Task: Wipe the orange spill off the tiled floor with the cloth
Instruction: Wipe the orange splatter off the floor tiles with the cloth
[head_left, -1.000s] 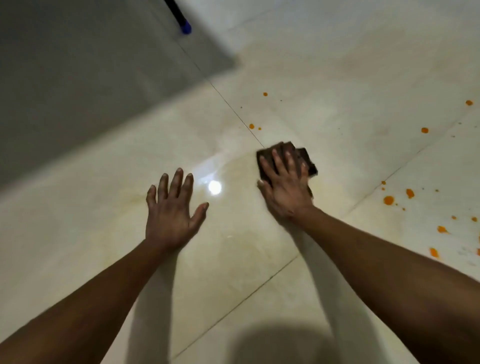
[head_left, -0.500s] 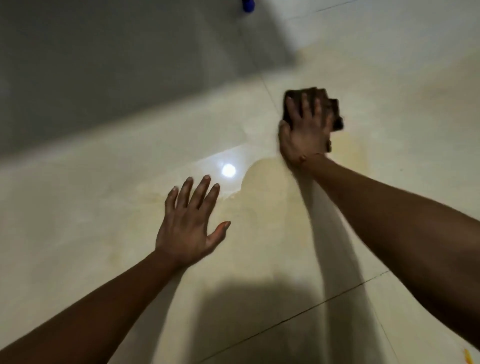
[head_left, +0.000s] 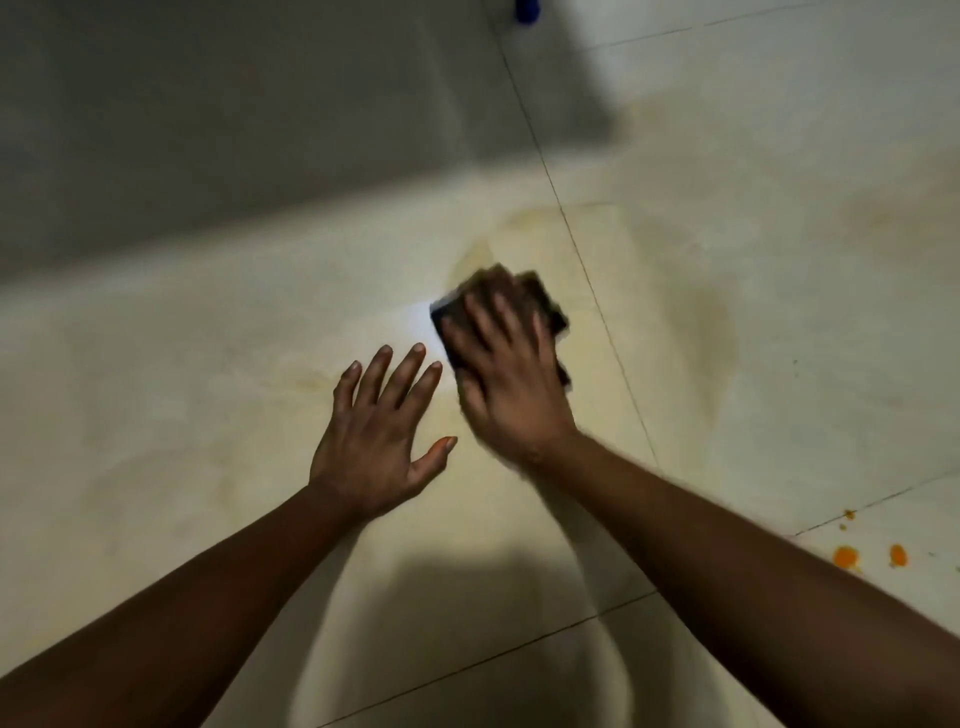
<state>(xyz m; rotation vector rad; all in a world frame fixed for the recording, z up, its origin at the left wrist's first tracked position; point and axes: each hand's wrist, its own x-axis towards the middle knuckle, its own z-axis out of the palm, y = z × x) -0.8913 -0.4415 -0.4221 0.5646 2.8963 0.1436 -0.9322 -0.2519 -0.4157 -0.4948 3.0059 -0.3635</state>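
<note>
I take the grout line (head_left: 582, 260) that runs from the top of the view down toward the right forearm as my landmark. The cloth (head_left: 545, 301), dark and folded into a rough pad, lies on the tiled floor (head_left: 208, 364) just left of that line, close to it but not across it. My right hand (head_left: 511, 384) lies flat on the cloth with the fingers spread, pressing rather than gripping; it is blurred, so I cannot tell whether the thumb curls round an edge. My left hand (head_left: 376, 441) holds nothing: palm down on the tile, fingers splayed, further left of the line and just beside the right hand, apparently as a brace.

What matters for the next stroke is where the orange drops (head_left: 845, 557) lie: right of the line, well apart from the cloth, low near the frame's edge beyond the right forearm. The right hand is the nearer one and already has the cloth. The pad's long axis runs roughly parallel to the line. A pale yellowish smear (head_left: 719, 332) also shows right of the line, nearer the cloth, so I judge the wiping only partly done.

I see no brand, label or writing anywhere.
</note>
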